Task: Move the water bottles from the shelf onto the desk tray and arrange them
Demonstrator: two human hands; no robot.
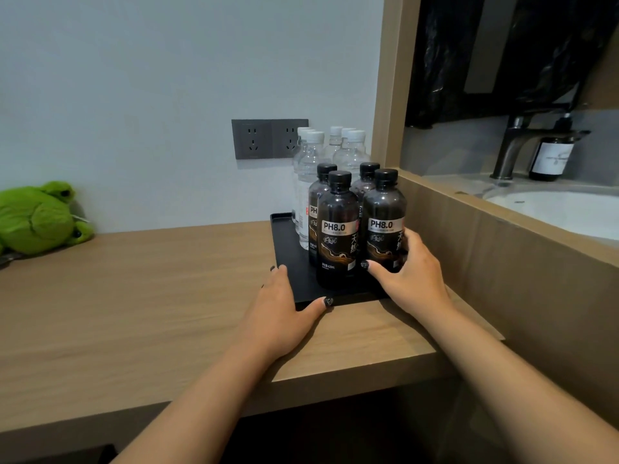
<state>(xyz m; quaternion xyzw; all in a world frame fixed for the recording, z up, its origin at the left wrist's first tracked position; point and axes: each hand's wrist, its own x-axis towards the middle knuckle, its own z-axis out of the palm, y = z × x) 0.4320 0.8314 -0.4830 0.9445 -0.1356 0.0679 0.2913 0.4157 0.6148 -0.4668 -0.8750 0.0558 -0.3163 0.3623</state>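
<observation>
We saw all bottles (338,229) already on the tray (288,252) at the tabletop's right rear corner. Left hand (284,306) rested spread on the tray's near-left corner; right hand (408,269) gripped the front-right bottle (383,222). Only final arranging seemed left.

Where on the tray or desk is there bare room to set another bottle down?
Free: the tray strip left of the bottles, and the desk between tray and green plush frog. Crowded: the tray's right side, dark bottles in front of clear bottles.
</observation>
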